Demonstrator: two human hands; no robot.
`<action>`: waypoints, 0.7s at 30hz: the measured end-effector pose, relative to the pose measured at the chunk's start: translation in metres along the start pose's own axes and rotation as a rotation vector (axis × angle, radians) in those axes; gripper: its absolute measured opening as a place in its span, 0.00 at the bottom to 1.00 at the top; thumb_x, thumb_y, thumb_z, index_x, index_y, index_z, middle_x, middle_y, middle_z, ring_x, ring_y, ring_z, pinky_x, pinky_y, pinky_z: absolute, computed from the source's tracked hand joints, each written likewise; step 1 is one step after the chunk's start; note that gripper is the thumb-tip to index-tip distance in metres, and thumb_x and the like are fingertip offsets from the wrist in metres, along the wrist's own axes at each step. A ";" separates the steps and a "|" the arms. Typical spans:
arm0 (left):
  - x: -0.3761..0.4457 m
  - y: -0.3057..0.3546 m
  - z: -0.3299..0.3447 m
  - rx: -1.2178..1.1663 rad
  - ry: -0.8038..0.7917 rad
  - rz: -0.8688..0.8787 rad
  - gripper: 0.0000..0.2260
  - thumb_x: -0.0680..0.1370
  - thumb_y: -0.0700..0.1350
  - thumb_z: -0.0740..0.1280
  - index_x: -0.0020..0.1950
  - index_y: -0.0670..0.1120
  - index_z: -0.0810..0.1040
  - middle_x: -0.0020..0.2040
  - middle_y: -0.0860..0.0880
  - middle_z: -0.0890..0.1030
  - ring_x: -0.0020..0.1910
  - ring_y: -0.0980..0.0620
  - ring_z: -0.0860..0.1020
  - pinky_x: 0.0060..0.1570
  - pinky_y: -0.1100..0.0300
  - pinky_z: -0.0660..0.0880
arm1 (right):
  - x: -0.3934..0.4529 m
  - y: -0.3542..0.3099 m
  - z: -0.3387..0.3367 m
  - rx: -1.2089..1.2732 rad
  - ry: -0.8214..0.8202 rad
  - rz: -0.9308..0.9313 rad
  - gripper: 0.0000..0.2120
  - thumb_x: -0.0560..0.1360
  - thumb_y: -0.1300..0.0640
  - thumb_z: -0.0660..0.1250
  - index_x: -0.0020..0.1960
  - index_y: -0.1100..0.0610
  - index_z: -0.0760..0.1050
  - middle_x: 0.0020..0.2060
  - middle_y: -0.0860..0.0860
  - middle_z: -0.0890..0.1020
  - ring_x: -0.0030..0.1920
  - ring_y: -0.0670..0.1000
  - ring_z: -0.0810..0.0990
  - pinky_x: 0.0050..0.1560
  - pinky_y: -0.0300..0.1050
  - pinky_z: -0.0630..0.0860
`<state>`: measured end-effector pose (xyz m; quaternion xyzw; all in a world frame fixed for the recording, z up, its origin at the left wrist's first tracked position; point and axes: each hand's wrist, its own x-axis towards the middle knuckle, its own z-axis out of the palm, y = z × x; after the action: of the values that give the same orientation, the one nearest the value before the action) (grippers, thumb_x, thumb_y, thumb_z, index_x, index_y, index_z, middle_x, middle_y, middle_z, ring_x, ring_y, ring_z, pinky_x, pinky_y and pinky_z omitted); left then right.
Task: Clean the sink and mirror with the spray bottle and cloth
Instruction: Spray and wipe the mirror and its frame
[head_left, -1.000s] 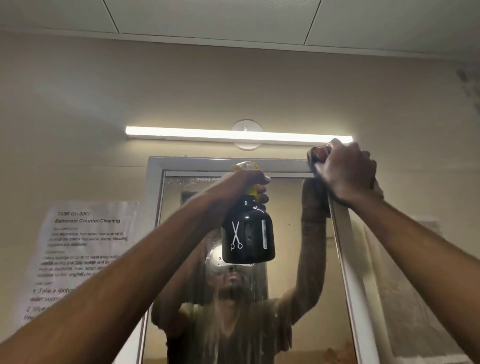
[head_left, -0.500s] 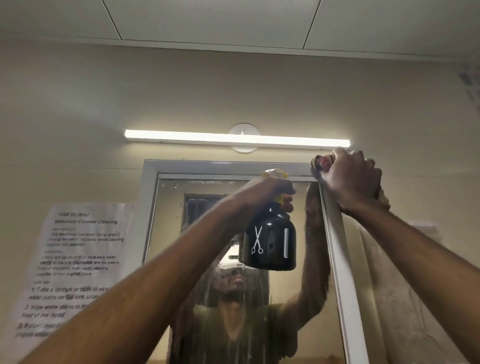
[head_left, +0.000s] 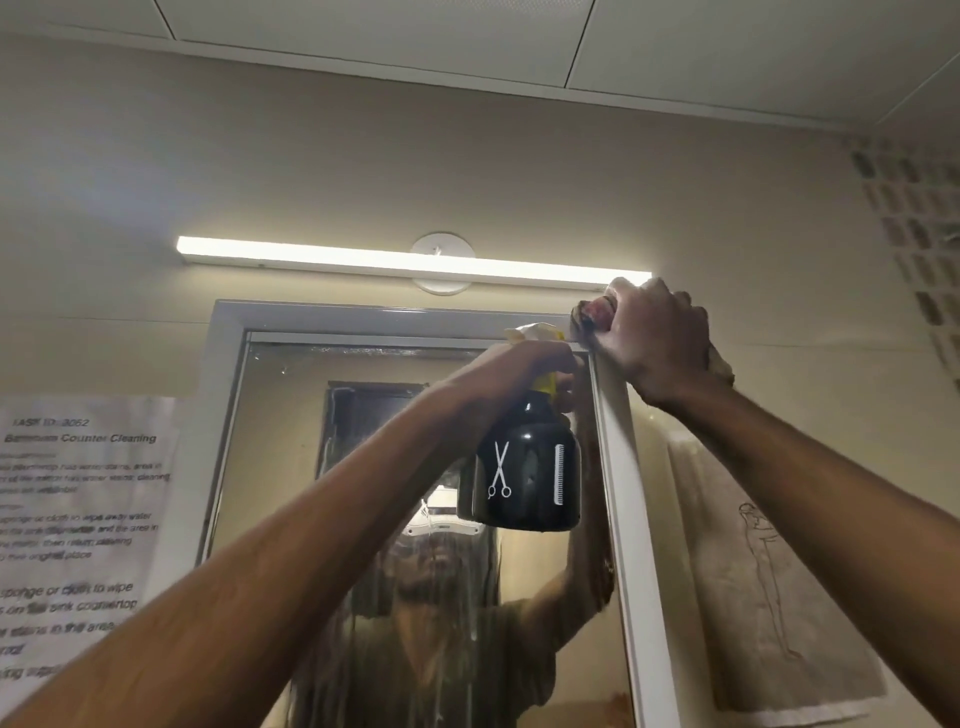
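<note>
Two raised hands: bottle, cloth.

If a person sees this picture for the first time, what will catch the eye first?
Probably the black spray bottle with white scissors and comb marks, held up by the left hand in front of the mirror. Next, the right hand pressing a cloth on the frame's top right corner, under the bright light bar.

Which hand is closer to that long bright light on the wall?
The right hand. It presses a cloth on the mirror frame's top right corner, just under the light's right end. The left hand holds the spray bottle lower down, before the glass.
</note>
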<state>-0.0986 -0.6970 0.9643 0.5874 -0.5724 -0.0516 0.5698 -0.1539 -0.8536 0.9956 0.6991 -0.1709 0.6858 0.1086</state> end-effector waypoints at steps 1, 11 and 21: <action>0.001 -0.001 0.002 -0.014 -0.018 0.000 0.04 0.76 0.42 0.64 0.42 0.46 0.75 0.35 0.49 0.76 0.33 0.53 0.76 0.39 0.61 0.77 | 0.003 0.001 -0.002 -0.001 -0.009 0.012 0.17 0.74 0.47 0.68 0.58 0.56 0.74 0.52 0.58 0.78 0.53 0.62 0.76 0.52 0.53 0.72; -0.008 -0.012 0.012 -0.139 -0.043 -0.029 0.06 0.72 0.46 0.69 0.45 0.44 0.79 0.35 0.49 0.81 0.33 0.52 0.78 0.41 0.58 0.76 | -0.067 0.019 0.004 -0.145 -0.128 -0.219 0.17 0.74 0.47 0.66 0.59 0.53 0.73 0.52 0.56 0.79 0.52 0.60 0.77 0.51 0.52 0.73; -0.080 -0.025 0.016 -0.094 0.109 -0.022 0.06 0.75 0.44 0.68 0.49 0.43 0.75 0.40 0.46 0.79 0.43 0.47 0.76 0.51 0.52 0.72 | -0.127 0.024 -0.031 0.286 -0.545 0.110 0.08 0.75 0.47 0.66 0.49 0.51 0.75 0.38 0.49 0.78 0.37 0.47 0.75 0.35 0.41 0.68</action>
<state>-0.1219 -0.6558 0.8926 0.5684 -0.5309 -0.0527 0.6263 -0.1914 -0.8521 0.8683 0.8552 -0.1328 0.4950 -0.0779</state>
